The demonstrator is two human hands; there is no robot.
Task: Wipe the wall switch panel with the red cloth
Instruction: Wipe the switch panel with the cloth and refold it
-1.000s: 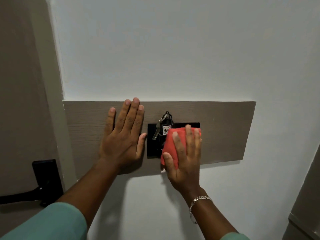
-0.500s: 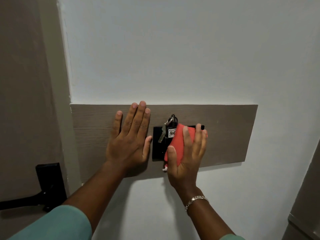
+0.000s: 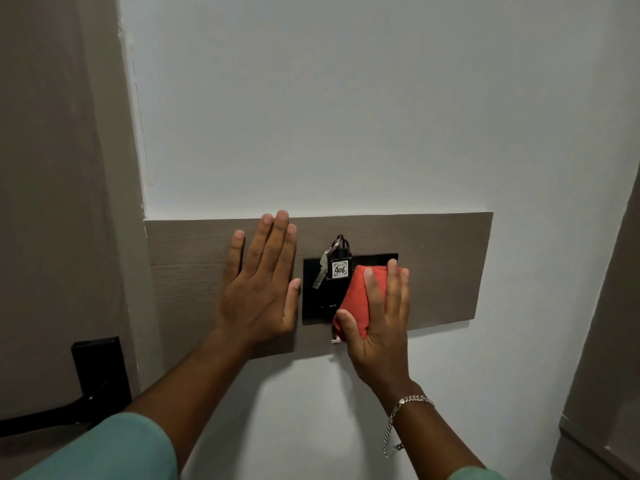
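Wooden board [image 3: 433, 268] on the white wall [image 3: 346, 116] — black switch panel [image 3: 317, 303] mounted on it
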